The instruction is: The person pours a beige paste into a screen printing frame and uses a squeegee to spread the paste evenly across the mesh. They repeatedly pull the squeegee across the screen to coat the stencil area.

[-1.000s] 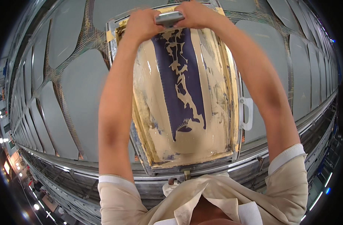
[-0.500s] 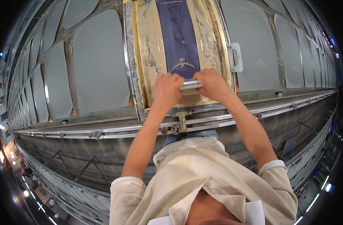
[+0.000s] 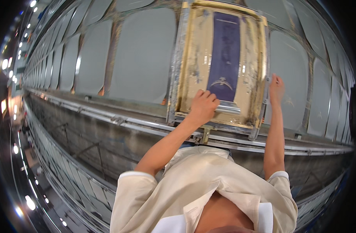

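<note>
Squeegee (image 3: 228,108) lies crosswise at the near end of the screen (image 3: 179,62). On the left, grey panels (image 3: 145,58) lie in rows. The left hand (image 3: 204,107) has its fingers curled around the squeegee's left end. A purple strip (image 3: 225,54) runs far to near within the screen. The right hand (image 3: 276,89), blurred, is at the screen's right edge; I cannot tell its grip.

Table (image 3: 127,108) fairly bright, even. Glints on wet paste (image 3: 243,64) inside frame's (image 3: 179,58) left and right edges. Right hand (image 3: 277,90) motion-blurred. Lamps (image 3: 30,202) flare past table's left end; fisheye bends long edges, right rim black.
</note>
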Demonstrator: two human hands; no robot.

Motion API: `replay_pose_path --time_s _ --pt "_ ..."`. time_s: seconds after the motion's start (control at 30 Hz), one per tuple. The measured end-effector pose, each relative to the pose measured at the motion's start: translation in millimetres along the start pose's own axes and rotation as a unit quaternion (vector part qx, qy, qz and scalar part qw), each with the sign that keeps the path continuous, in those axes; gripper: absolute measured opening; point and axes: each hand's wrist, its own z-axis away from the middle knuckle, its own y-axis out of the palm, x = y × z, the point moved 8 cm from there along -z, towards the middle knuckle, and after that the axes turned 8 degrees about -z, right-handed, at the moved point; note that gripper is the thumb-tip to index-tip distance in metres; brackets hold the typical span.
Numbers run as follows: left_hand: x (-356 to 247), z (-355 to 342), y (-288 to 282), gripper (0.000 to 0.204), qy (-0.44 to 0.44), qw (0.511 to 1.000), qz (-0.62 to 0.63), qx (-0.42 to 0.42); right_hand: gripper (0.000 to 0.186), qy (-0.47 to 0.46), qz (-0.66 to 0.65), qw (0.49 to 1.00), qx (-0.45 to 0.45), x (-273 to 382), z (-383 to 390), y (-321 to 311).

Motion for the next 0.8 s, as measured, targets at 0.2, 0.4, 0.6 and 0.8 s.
replay_pose_path --time_s 0.2,0.4,0.6,0.8 --pt "9 26 -30 0.030 -0.001 0.996 0.019 -0.086 0.035 0.009 -0.041 0.999 0.019 87 21 -33" --pt "126 74 -72 0.033 -0.046 0.996 -0.012 -0.072 0.032 -0.041 -0.088 0.995 -0.001 154 79 76" --pt "268 152 -125 0.030 -0.033 0.996 -0.033 -0.073 0.033 -0.049 -0.167 0.985 0.015 221 149 232" --pt "267 210 -133 0.035 0.017 0.997 -0.044 -0.067 0.033 -0.027 -0.158 0.987 0.002 242 173 249"
